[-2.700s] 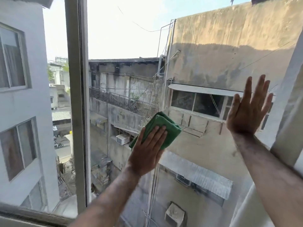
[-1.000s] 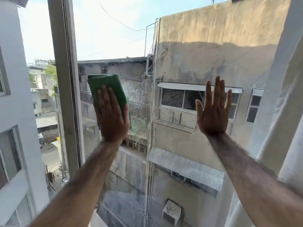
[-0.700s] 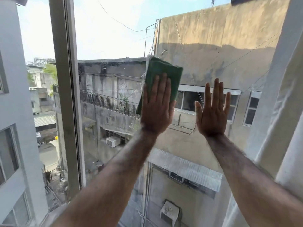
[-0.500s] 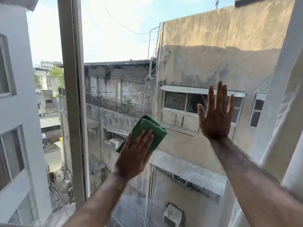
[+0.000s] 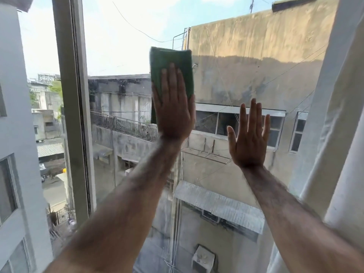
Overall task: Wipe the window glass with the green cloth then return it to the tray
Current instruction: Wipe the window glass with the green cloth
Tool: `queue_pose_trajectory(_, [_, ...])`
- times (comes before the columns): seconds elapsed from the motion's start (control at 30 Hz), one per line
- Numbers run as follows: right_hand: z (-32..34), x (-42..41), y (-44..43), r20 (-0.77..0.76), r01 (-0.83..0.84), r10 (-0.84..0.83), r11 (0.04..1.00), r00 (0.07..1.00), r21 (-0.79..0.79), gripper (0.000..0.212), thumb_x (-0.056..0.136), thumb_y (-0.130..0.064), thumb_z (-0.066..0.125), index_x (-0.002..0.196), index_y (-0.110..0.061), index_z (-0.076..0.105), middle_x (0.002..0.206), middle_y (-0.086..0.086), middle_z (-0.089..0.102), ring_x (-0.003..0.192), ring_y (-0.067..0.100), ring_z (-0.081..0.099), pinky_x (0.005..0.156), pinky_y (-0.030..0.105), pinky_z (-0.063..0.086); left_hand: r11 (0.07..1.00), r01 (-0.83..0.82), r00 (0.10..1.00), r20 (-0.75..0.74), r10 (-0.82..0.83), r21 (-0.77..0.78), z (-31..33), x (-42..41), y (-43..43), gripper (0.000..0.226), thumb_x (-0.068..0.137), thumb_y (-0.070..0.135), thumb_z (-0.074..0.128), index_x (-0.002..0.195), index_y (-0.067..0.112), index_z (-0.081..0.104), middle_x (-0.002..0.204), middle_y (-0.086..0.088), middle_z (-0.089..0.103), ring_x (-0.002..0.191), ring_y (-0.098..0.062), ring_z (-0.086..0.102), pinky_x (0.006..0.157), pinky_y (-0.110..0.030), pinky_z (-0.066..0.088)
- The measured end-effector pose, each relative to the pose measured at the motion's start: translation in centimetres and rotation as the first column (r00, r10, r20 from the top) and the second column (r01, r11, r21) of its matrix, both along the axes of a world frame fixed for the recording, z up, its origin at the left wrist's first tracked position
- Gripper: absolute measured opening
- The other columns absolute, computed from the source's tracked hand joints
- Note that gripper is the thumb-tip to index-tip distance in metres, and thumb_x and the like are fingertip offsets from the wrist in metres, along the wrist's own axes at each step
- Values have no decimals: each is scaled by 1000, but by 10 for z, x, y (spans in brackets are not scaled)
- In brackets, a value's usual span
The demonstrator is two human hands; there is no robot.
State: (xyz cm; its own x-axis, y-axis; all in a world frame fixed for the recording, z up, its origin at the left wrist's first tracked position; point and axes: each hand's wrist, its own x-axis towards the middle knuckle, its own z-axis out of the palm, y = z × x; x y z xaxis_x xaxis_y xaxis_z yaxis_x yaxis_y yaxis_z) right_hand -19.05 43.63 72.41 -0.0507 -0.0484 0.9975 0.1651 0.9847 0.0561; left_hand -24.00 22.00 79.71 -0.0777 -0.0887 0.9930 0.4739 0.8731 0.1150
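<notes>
A folded green cloth is pressed flat against the window glass, high in the middle of the pane. My left hand lies flat over the cloth's lower half, fingers pointing up, holding it to the glass. My right hand rests flat on the pane lower and to the right, fingers spread, with nothing in it. No tray is in view.
A grey vertical window frame bounds the pane on the left. A pale curtain or wall edge runs down the right side. Buildings and a street show through the glass.
My left hand has swept the cloth up and to the right, from low centre to high on the pane. My right hand has stayed pressed on the glass.
</notes>
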Motion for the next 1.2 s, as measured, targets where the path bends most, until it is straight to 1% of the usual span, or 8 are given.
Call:
queue_pose_trajectory(0.1, [-1, 1, 1, -1, 9, -9, 1000, 1000, 0, 69, 114, -48, 38, 170, -11, 22, 178, 18, 19, 168, 30, 15, 136, 55, 12, 956, 51, 999, -2, -54, -289, -67, 4, 11, 65, 109, 40, 39, 163, 6, 25, 172, -15, 22, 161, -32, 14, 128, -60, 19])
queue_pose_trajectory(0.3, [0, 0, 2, -8, 6, -6, 1000, 1000, 0, 69, 114, -48, 39, 170, -12, 22, 179, 16, 19, 168, 29, 14, 136, 55, 14, 933, -7, 994, 100, 46, -359, -147, 8, -28, 76, 108, 50, 43, 163, 3, 19, 173, -17, 16, 161, -33, 13, 127, -61, 22])
queue_pose_trajectory(0.4, [-1, 0, 2, -2, 4, -4, 1000, 1000, -1, 69, 114, -48, 39, 170, -13, 21, 179, 16, 18, 168, 29, 13, 137, 54, 11, 938, 23, 998, 66, 0, -346, -134, 20, -36, 66, 108, 46, 43, 159, 5, 35, 167, -15, 35, 154, -32, 34, 125, -54, 30])
queue_pose_trajectory(0.57, [-1, -2, 4, -10, 3, -3, 1000, 1000, 3, 69, 114, -48, 39, 170, -12, 21, 179, 17, 18, 168, 30, 13, 137, 53, 10, 940, -15, 998, -70, -9, -340, -95, 36, -52, 32, 98, 12, 63, 129, 10, 69, 137, -7, 69, 118, -27, 67, 100, -43, 49])
queue_pose_trajectory(0.7, [-1, -2, 4, 11, 12, -12, 1000, 1000, 4, 69, 114, -49, 36, 171, -12, 20, 179, 18, 16, 168, 30, 13, 137, 53, 8, 941, 169, 984, 2, -176, -293, -59, 43, -57, 38, 89, 1, 74, 127, 4, 68, 121, -11, 73, 101, -27, 73, 94, -41, 62])
queue_pose_trajectory(0.83, [-1, -1, 3, 12, 21, -21, 1000, 1000, 2, 69, 114, -48, 38, 170, -10, 23, 178, 19, 18, 167, 32, 15, 136, 55, 11, 940, 239, 963, 179, -199, -244, -38, 44, -67, 72, 89, 12, 79, 153, 5, 47, 149, -19, 52, 112, -28, 69, 94, -31, 54])
queue_pose_trajectory(0.93, [-1, -1, 4, 17, 29, -30, 1000, 999, 3, 69, 114, -48, 39, 170, -10, 23, 178, 18, 19, 168, 32, 15, 137, 54, 9, 958, 127, 973, 219, -70, -258, -33, 46, -70, 54, 91, 28, 75, 141, 13, 61, 135, -9, 65, 117, -29, 64, 97, -48, 58])
queue_pose_trajectory(1.2, [1, 3, 2, 99, 6, -4, 1000, 995, -14, 69, 115, -47, 37, 169, -7, 24, 178, 21, 18, 167, 35, 17, 135, 59, 15, 965, 160, 945, 315, -89, -209, -24, 62, -63, 32, 91, 13, 76, 122, 8, 70, 118, -12, 70, 113, -30, 65, 96, -47, 55])
